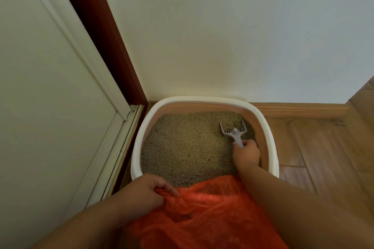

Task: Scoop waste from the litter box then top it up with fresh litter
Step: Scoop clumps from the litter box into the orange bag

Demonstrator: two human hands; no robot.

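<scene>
Head view, looking down into a room corner. A litter box of rounded-rectangular form, with a thick, smooth white rim and a pinkish-tan inner wall, stands on the wooden floor against the white wall. It holds a granular, tan-grey litter whose surface is uneven, heaped toward the far side. The right hand grips the handle of a pale grey plastic scoop; its slotted, square-sided head lies in the far right corner of the box, partly sunk in the litter, and appears to carry some granules, though the contents are too small to identify. The left hand pinches the bunched edge of a thin, crinkled, translucent orange-red plastic bag, which drapes over the near rim of the box and hides that rim and the nearest litter. The right forearm crosses above the bag's right edge. To the left, a white panelled door and a dark reddish-brown frame stand close beside the box; a wooden skirting board runs along the foot of the wall at right.
</scene>
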